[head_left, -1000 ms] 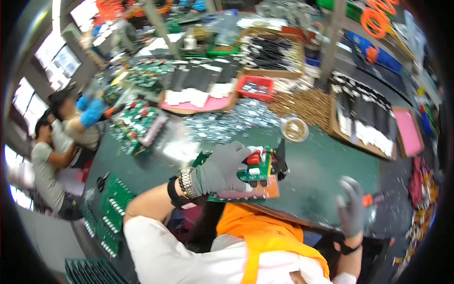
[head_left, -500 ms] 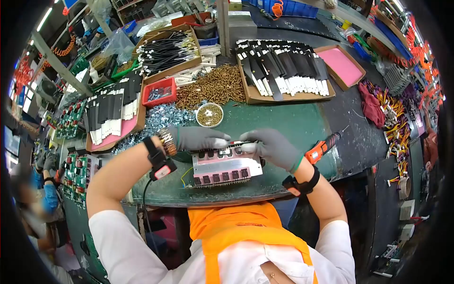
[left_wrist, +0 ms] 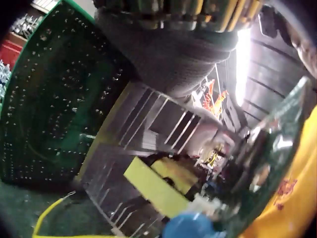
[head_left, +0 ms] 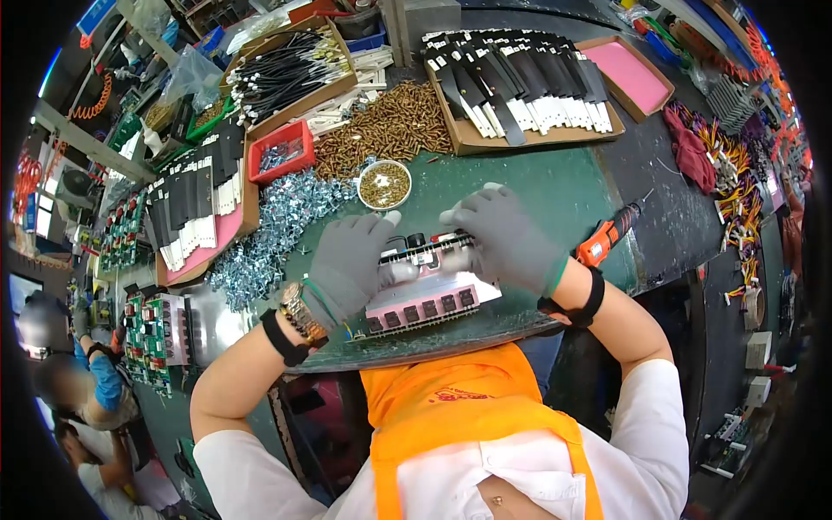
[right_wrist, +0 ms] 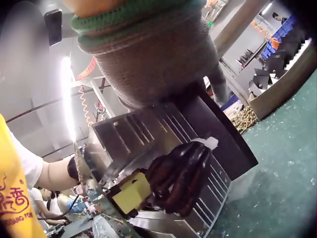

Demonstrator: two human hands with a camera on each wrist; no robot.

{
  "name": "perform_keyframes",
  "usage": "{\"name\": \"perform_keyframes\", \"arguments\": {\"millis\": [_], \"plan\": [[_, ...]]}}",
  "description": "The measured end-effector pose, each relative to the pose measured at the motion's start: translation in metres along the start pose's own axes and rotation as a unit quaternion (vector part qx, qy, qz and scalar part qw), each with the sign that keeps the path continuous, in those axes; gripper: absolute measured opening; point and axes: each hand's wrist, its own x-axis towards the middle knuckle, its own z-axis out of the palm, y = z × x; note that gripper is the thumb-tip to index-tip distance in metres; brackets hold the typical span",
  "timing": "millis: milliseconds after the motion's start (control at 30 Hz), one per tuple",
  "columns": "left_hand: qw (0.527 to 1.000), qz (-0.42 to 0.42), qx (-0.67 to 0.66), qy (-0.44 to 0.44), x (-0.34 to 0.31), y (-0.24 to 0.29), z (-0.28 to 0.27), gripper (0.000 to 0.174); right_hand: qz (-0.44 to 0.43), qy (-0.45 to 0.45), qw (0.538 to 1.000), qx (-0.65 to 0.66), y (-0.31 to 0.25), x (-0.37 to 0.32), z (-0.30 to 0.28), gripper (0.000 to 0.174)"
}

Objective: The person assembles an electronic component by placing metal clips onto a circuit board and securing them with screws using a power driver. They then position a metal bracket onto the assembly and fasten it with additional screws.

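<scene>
Both hands were at the metal assembly (head_left: 422,295), which sat on the green bench (head_left: 555,195) near the edge closest to the person. The left hand (head_left: 348,264) gripped its 9 o'clock end, thumb on the near side and fingers beyond; the right hand (head_left: 511,243) gripped the 3 o'clock end much the same way (its thumb was blurred). How firmly either one pressed, I could not tell. The left wrist view showed a green circuit board (left_wrist: 59,99) along one side of the slotted metal.

Taking the assembly as the clock's centre, a round tub (head_left: 384,207) of small brass-coloured pieces stood at 11 o'clock, just beside a loose brass heap (head_left: 390,121). Around 10 o'clock, a red tray (head_left: 282,175) held small silvery parts, with a silvery heap (head_left: 277,225) spilling out below it. Farther off at 11, a cardboard box (head_left: 305,115) held black cables with pale ends. At 1 o'clock, a wide box (head_left: 542,139) was filled with black-and-white strips; touching it, towards 2, lay a pink-lined box (head_left: 628,76). More strips lay over another pink-lined tray (head_left: 228,230) between 9 and 10. An orange power driver (head_left: 607,238) rested between 2 and 3.
</scene>
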Motion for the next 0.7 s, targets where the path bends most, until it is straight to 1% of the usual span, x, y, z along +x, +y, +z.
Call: {"name": "perform_keyframes", "arguments": {"millis": [33,67,100,133,167,200,267,333,400,467,500,533,567,600,633,667,700], "plan": [[1.000,0.001,0.001,0.003,-0.001,0.002,-0.003,0.069,-0.024,0.045,0.998,0.020,-0.006,-0.003,-0.006,0.061],[0.999,0.008,-0.034,0.005,-0.004,0.009,-0.010,0.074,-0.024,0.045,0.999,0.019,-0.012,-0.006,-0.007,0.061],[0.997,0.013,-0.071,0.000,-0.009,0.015,-0.012,0.078,-0.018,0.050,0.999,-0.002,-0.021,-0.011,-0.003,0.072],[0.997,0.011,-0.078,-0.010,-0.013,0.022,-0.009,0.078,-0.010,0.050,0.998,-0.021,-0.029,-0.015,0.001,0.084],[0.999,0.008,-0.049,-0.005,-0.016,0.030,-0.004,0.081,0.013,0.037,0.999,-0.018,-0.033,-0.016,0.004,0.081],[1.000,0.008,-0.017,0.003,-0.016,0.034,0.000,0.084,0.017,0.033,0.999,-0.014,-0.033,-0.015,0.008,0.081],[1.000,-0.006,-0.013,-0.021,-0.014,0.031,0.005,0.085,0.050,0.004,0.998,-0.030,-0.029,-0.010,0.014,0.076],[0.997,-0.036,0.012,-0.062,-0.010,0.032,0.004,0.083,0.053,0.005,0.998,-0.028,-0.028,-0.008,0.017,0.074],[0.998,-0.035,0.005,-0.058,-0.009,0.031,0.006,0.083,0.048,0.011,0.998,-0.028,-0.027,-0.005,0.017,0.071],[0.998,-0.039,0.008,-0.053,-0.012,0.031,0.007,0.083,0.056,0.034,0.997,0.049,-0.027,-0.006,0.017,0.070],[1.000,-0.027,0.007,-0.015,-0.014,0.031,0.009,0.078,0.041,0.048,0.996,0.063,-0.030,-0.006,0.011,0.064],[0.999,-0.013,0.010,0.028,-0.015,0.028,0.006,0.073,0.030,0.055,0.996,0.065,-0.027,-0.008,0.006,0.064],[0.997,-0.002,-0.013,0.081,-0.017,0.026,-0.006,0.058,0.030,0.098,0.987,0.124,-0.022,-0.011,0.001,0.058],[0.996,-0.008,-0.002,0.084,-0.022,0.016,-0.014,0.058,0.032,0.138,0.972,0.186,-0.014,-0.018,-0.003,0.053],[0.981,-0.046,0.023,0.187,-0.032,0.001,-0.024,0.050,0.051,0.175,0.976,0.122,-0.002,-0.031,-0.007,0.048],[0.953,-0.082,0.047,0.288,-0.043,-0.015,-0.032,0.043,0.071,0.210,0.973,0.058,0.016,-0.047,-0.011,0.044],[0.947,-0.152,0.029,0.280,-0.055,-0.038,-0.036,0.037,0.107,0.174,0.979,0.023,0.039,-0.066,-0.019,0.043]]}}
